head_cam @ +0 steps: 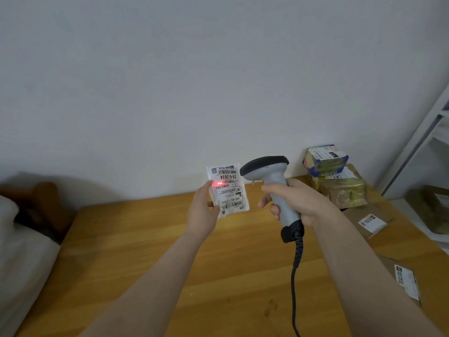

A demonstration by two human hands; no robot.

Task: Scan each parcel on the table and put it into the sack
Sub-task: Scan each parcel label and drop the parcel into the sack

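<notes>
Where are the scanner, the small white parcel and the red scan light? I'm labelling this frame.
scanner point(279, 190), head view, on its grey handle.
small white parcel point(229, 190), head view, on its label.
red scan light point(218, 183), head view, on the glow over a barcode.

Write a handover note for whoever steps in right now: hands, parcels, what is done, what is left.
Left hand: holds a small white parcel upright above the table, label facing the scanner.
Right hand: grip closed on the scanner; its red light falls on the label's upper barcode.
Still on the table, right side: stacked wrapped parcels and two flat brown parcels.
White sack: at the left.
Left: bag this parcel, then scan the rest.
</notes>
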